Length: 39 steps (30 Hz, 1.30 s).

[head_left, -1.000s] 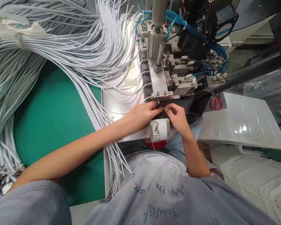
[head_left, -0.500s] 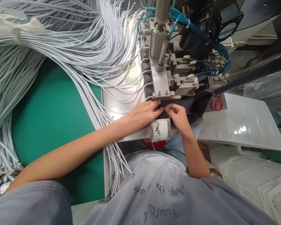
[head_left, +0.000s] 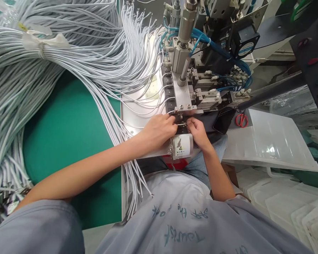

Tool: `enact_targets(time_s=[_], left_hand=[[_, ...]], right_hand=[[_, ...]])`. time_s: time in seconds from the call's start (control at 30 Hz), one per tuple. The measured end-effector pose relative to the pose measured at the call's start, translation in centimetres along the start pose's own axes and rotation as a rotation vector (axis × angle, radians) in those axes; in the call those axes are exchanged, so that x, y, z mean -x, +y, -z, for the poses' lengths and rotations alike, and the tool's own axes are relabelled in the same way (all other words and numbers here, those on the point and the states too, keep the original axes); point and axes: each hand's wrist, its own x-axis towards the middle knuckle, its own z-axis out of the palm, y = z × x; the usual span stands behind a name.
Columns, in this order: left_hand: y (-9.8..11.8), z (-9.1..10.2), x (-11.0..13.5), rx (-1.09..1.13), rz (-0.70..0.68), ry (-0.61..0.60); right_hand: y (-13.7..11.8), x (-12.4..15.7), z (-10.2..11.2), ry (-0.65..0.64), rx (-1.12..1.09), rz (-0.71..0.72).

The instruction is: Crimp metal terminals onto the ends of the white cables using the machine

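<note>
Head view: L hand (head_left: pixel 161 127) gripped a white cable (head_left: pixel 180 124), fingers closed round it, w/ a short end projecting toward R hand (head_left: pixel 197 130). R thumb & index were in a narrow pinch at the cable tip; tip detail was too small to read. Cable end pos.: above the black fixture block (head_left: pixel 183 130), just below the machine's metal mounting plate (head_left: pixel 184 97). Ref. items: labelled panel (head_left: pixel 182 146) nearer the operator; smartphone (head_left: pixel 224 120) & red-handled scissors (head_left: pixel 241 120) to R; tied cable bundle (head_left: pixel 82 58) to L.
</note>
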Motion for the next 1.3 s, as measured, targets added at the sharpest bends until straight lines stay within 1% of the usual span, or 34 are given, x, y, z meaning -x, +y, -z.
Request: enact_targets(time_s=[0.07,0.1,0.17,0.23,0.27,0.3,0.33,0.37,0.4,0.47,0.5,0.53,0.57,0.6,0.63,0.7,0.77,0.8,0.87,0.93,0.97,1.0,1.07,1.13,1.2,1.27,1.3], left_hand=[[0.1,0.5,0.3,0.006,0.072,-0.033],[0.2,0.7,0.5,0.010,0.095,-0.046],[0.2,0.9,0.6,0.004,0.119,-0.066],[0.1,1.0,0.5,-0.016,0.150,-0.072],[0.1,0.9,0.5,-0.022,0.174,-0.068],[0.0,0.9,0.4,-0.024,0.206,-0.057],[-0.1,0.8,0.3,-0.022,0.239,-0.042],[-0.2,0.6,0.2,-0.014,0.261,-0.027],[-0.4,0.5,0.1,-0.003,0.287,-0.007],[-0.7,0.0,-0.1,0.030,0.283,0.013],[-0.9,-0.2,-0.2,0.044,0.277,0.024],[-1.1,-0.4,-0.2,0.053,0.273,0.037],[-1.3,-0.6,-0.2,0.058,0.269,0.045],[-1.4,-0.7,-0.2,0.058,0.268,0.051],[-1.4,-0.7,-0.2,0.054,0.268,0.052],[-1.1,-0.5,-0.2,0.043,0.278,0.046],[-0.4,0.1,-0.1,0.062,0.271,0.057],[0.1,0.4,0.0,0.101,0.242,0.071],[1.5,1.1,0.4,0.256,0.112,0.116],[2.8,1.6,0.7,0.476,-0.069,0.157],[3.3,1.7,0.9,0.573,-0.122,0.167],[3.6,1.7,1.0,0.655,-0.143,0.171],[3.8,1.4,1.1,0.779,-0.084,0.165],[3.5,0.9,0.9,0.884,0.008,0.157],[3.0,0.5,0.6,0.977,0.051,0.158],[2.6,0.3,0.4,1.033,0.044,0.181],[2.4,0.4,0.4,1.042,0.028,0.198]], right_hand=[[0.2,-0.1,0.1,0.021,0.069,0.041],[0.2,-0.1,0.3,0.057,0.108,0.050],[-0.4,0.5,0.6,0.201,0.194,0.064],[-1.7,2.2,0.5,0.409,0.245,0.100],[-2.5,3.4,0.1,0.491,0.246,0.125],[-3.2,4.8,-0.4,0.545,0.229,0.151],[-3.9,6.2,-1.2,0.548,0.213,0.164],[-4.3,7.5,-2.2,0.479,0.189,0.157],[-4.5,8.7,-3.5,0.331,0.153,0.125],[-4.1,10.5,-6.3,-0.064,0.060,0.012],[-3.6,11.0,-7.7,-0.217,0.021,-0.039],[-3.0,11.3,-9.1,-0.311,-0.002,-0.070],[-2.4,11.5,-10.3,-0.366,-0.010,-0.081],[-1.9,11.5,-11.2,-0.384,-0.006,-0.077],[-1.7,11.5,-11.9,-0.382,0.012,-0.066],[-1.7,11.5,-12.2,-0.353,0.070,-0.045],[-2.4,11.5,-11.4,-0.305,0.147,-0.031],[-2.9,11.5,-10.6,-0.289,0.180,-0.017],[-3.7,11.4,-8.6,-0.264,0.222,0.019],[-4.2,10.8,-6.2,-0.217,0.242,0.041],[-4.5,10.3,-4.9,-0.178,0.253,0.024],[-4.7,9.8,-3.6,-0.145,0.261,0.004],[-5.2,8.8,-1.4,-0.074,0.243,-0.022],[-5.8,8.1,0.1,0.019,0.169,-0.006],[-6.4,7.7,0.8,0.133,0.060,0.037],[-6.8,7.6,0.9,0.223,-0.062,0.076],[-6.9,7.7,0.8,0.248,-0.127,0.097]])
